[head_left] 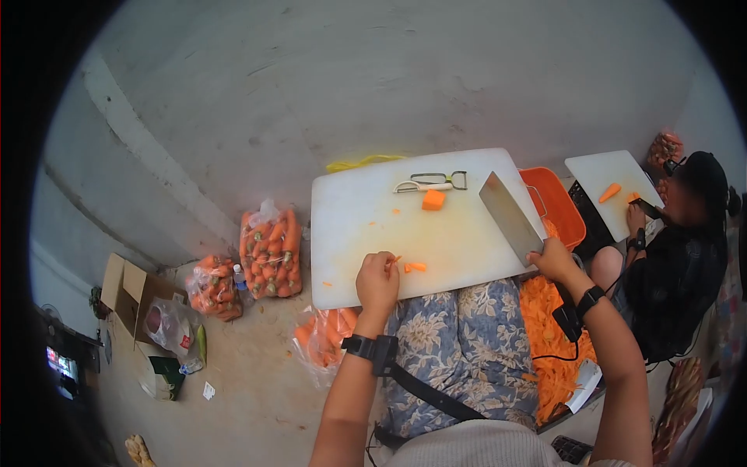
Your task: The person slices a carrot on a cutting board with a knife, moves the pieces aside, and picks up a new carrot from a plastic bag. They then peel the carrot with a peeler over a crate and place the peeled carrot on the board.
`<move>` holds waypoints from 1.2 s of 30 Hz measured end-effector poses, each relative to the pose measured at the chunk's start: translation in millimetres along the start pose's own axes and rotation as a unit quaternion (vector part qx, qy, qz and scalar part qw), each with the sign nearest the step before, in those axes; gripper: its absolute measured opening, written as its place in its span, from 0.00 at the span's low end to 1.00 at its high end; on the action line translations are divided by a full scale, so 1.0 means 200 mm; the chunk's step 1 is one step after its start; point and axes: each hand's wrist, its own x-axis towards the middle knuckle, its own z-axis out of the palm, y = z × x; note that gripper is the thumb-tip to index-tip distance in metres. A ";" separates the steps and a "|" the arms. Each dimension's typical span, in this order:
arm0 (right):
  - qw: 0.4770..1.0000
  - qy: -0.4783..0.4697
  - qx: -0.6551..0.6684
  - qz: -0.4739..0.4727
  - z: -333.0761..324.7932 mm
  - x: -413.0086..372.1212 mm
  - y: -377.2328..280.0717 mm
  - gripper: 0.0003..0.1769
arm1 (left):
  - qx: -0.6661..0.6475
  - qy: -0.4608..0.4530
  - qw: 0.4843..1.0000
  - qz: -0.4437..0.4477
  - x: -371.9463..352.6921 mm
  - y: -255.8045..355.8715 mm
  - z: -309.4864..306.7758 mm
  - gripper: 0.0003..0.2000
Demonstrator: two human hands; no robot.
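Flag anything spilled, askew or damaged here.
Nothing looks broken. Two messy spots: thin orange carrot peelings heap loosely beside the blue-grey floral fabric, possibly a spill, though any container is hard to make out; and small orange carrot scraps lie scattered on the white rectangular cutting board, near the left hand.

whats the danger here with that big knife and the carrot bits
The left hand's fingertips are close to the small carrot pieces; they could be nicked if the cleaver in the right hand chops there. Those pieces also lie toward the cutting board's near side, so a sweep might knock them off.
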 end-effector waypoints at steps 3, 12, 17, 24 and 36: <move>1.000 -0.015 0.006 0.024 0.00 0.02 0.02 0.27 | 0.060 -0.037 0.997 0.028 -0.02 -0.02 -0.01 0.08; 0.999 -0.001 0.034 0.006 0.01 0.00 0.01 0.29 | 0.113 -0.046 0.992 0.018 -0.03 0.07 0.01 0.10; 0.999 -0.006 0.030 0.023 0.02 0.01 0.05 0.32 | 0.145 -0.051 0.988 0.018 0.00 0.05 0.01 0.10; 0.998 -0.026 0.045 0.037 -0.02 -0.02 -0.01 0.31 | 0.186 -0.073 0.979 0.026 0.02 0.10 0.00 0.09; 1.000 -0.016 0.012 0.021 0.01 0.02 0.05 0.24 | 0.219 -0.123 0.967 0.037 0.07 0.06 -0.07 0.10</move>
